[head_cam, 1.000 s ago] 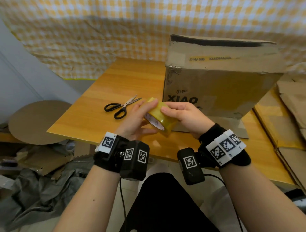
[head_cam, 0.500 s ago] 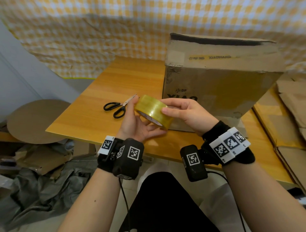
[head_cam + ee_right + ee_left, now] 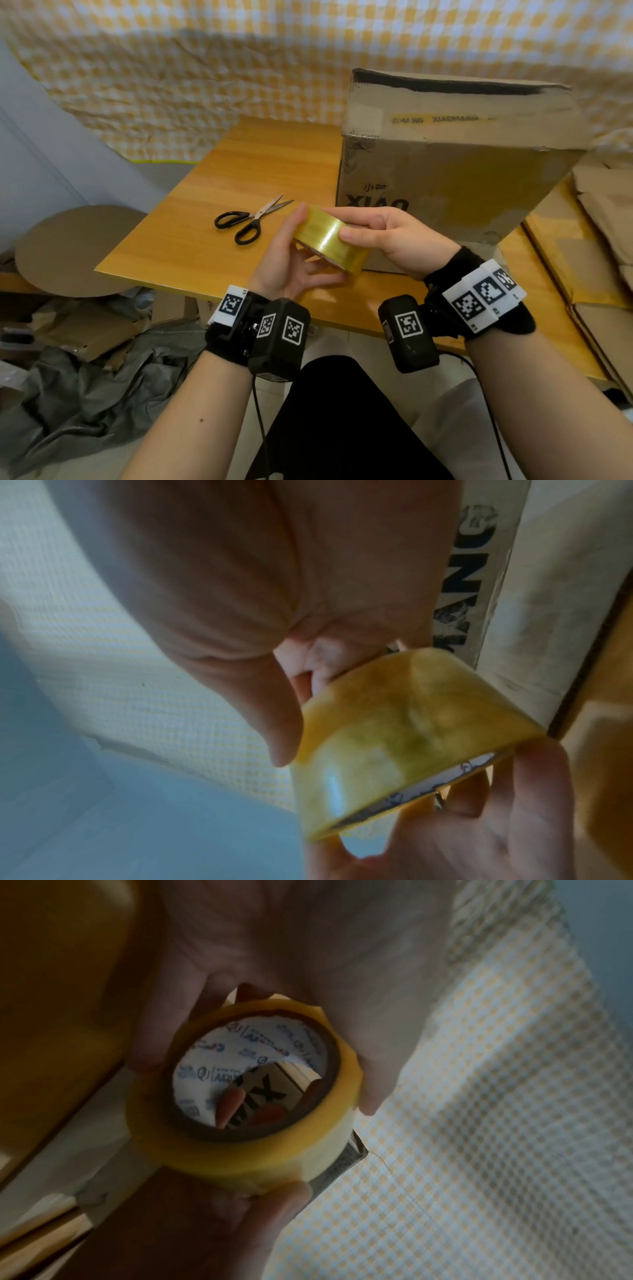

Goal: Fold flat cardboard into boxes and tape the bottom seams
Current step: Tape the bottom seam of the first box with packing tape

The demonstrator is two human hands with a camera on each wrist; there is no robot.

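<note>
Hunting the loose end: tape roll (image 3: 329, 242) held above the table's (image 3: 212, 219) near edge, cradled in left hand (image 3: 291, 260), pinched by right hand (image 3: 394, 240); next, probably peeling toward the folded box (image 3: 455, 164).

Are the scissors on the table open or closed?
Open a little. In the head view the scissors lie flat on the table with the two blade tips apart in a narrow V.

Backdrop: yellow-and-white checked cloth (image 3: 178, 78).
Bench: wooden top (image 3: 246, 171).
Floor, left: crumpled grey sheeting (image 3: 85, 383), cardboard scraps (image 3: 92, 329).
</note>
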